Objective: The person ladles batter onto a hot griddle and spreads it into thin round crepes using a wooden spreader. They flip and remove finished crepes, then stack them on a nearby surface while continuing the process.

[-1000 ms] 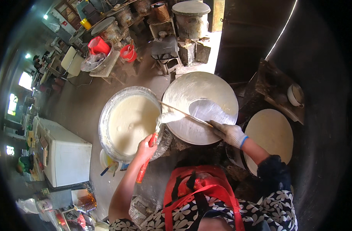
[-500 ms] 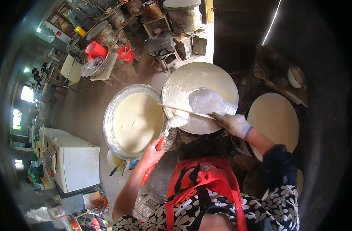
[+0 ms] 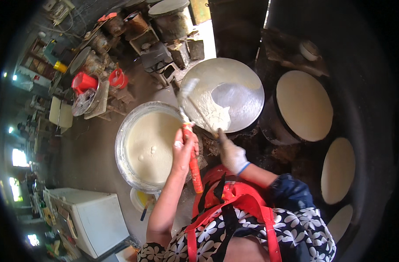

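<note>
My bare left hand (image 3: 184, 148) grips the red-wrapped handle of a ladle (image 3: 194, 163). The ladle's bowl is smeared by motion above the left side of a round griddle (image 3: 241, 100). Wet white batter (image 3: 217, 117) lies in a patch on the lower part of the griddle, beside a shiny bare area; a thin dull coat covers much of the rest. My right hand (image 3: 232, 155), in a white glove with dark fingertips, is closed on a thin wooden stick (image 3: 200, 112) slanting over the griddle's left side. A large metal basin (image 3: 122, 163) of pale batter stands left of the griddle.
To the right, a second griddle (image 3: 304, 107) and a third (image 3: 338, 170) are covered with pale rounds. A small bucket (image 3: 140, 200) sits below the basin, near a white chest (image 3: 97, 222). Red buckets (image 3: 118, 78) and stools stand far left. A lidded drum (image 3: 171, 19) is at the back.
The ladle has swung up and away from me, and batter now lies on the griddle. My right hand has come nearer and left with the stick. The whole view has shifted and turned.
</note>
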The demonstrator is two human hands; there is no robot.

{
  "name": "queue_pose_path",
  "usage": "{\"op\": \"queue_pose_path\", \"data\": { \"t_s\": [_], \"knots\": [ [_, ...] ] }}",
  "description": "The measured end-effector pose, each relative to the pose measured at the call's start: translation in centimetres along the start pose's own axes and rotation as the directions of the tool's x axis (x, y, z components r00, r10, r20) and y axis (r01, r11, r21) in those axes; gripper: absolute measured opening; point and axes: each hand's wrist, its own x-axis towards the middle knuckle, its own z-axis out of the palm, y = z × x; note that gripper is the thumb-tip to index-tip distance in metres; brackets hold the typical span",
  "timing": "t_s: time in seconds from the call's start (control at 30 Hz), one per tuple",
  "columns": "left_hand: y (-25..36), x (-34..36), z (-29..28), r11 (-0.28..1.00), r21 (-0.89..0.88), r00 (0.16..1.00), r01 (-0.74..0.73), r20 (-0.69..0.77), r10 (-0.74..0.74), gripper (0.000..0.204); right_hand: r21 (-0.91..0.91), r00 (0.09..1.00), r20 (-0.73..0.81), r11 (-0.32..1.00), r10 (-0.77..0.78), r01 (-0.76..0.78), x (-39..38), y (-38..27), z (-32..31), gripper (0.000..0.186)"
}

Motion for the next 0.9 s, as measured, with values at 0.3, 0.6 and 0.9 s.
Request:
{"op": "queue_pose_path", "data": {
  "t_s": [0.3, 0.6, 0.9],
  "knots": [
    [3.1, -4.1, -7.0, 0.974, -0.184, 0.991, 0.13, -0.001, -0.132, 0.032, -0.184, 0.884, 0.035, 0.873, 0.466, -0.453, -6.2, -3.7, -1.9, 0.068],
    [0.3, -6.7, -9.3, 0.933, -0.177, 0.948, 0.313, 0.11, -0.297, 0.026, 0.188, 0.912, -0.295, 0.954, 0.284, -0.236, -5.9, -0.3, -0.2, 0.06],
    [-0.1, -6.5, -8.3, 0.903, -0.172, 0.918, 0.395, 0.047, -0.393, 0.028, -0.17, 0.9, 0.011, 0.887, 0.437, -0.429, -11.9, 4.1, -6.1, 0.071]
  ]
}}
